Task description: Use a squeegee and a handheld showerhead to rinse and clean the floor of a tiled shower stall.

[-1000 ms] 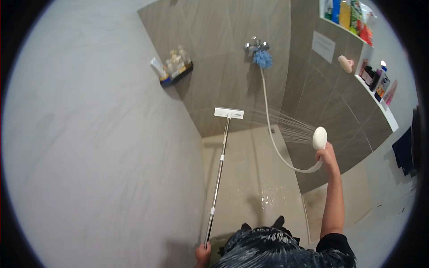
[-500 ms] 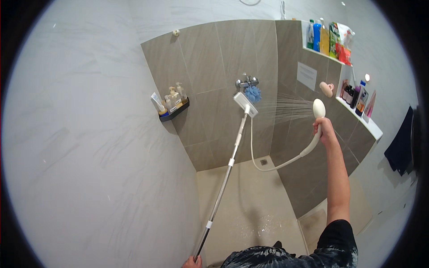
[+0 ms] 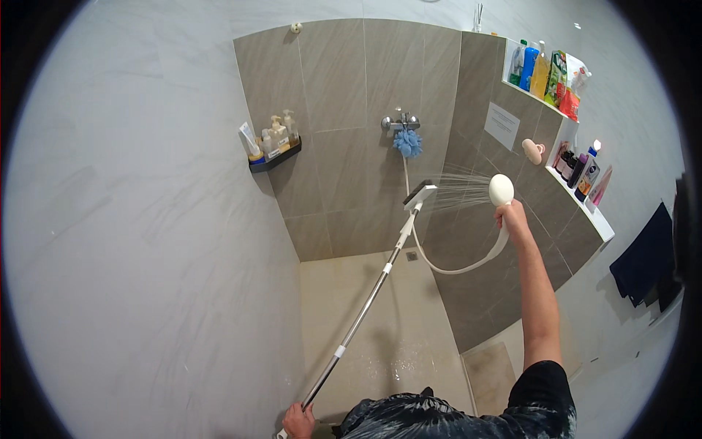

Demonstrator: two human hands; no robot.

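At the lower edge my left hand (image 3: pixel 298 421) is closed round the handle of a long-poled floor brush (image 3: pixel 363 309). The silver pole with white joints slants up and away to a white brush head (image 3: pixel 420 196), whose dark bristle side faces up and left, held in the air. My right hand (image 3: pixel 511 217) grips a white shower head (image 3: pixel 502 190), arm stretched forward. Water sprays leftward from it onto the brush head. A white hose (image 3: pixel 468 271) loops from the shower handle down and back up toward the wall tap (image 3: pixel 401 123). A blue bath puff (image 3: pixel 408 143) hangs under the tap.
A black corner shelf (image 3: pixel 276 156) on the left holds pump bottles and a tube. On the right, a stepped white ledge (image 3: pixel 585 201) carries several bottles and packs. A pink holder (image 3: pixel 534 151) sticks to the tiles. The beige floor (image 3: pixel 351 336) is wet, with a drain (image 3: pixel 412 256).
The brush head has turned, its bristle side now showing, and has shifted right and lower, clear of the bath puff. The shower head has moved left, closer to it. My view has shifted slightly.
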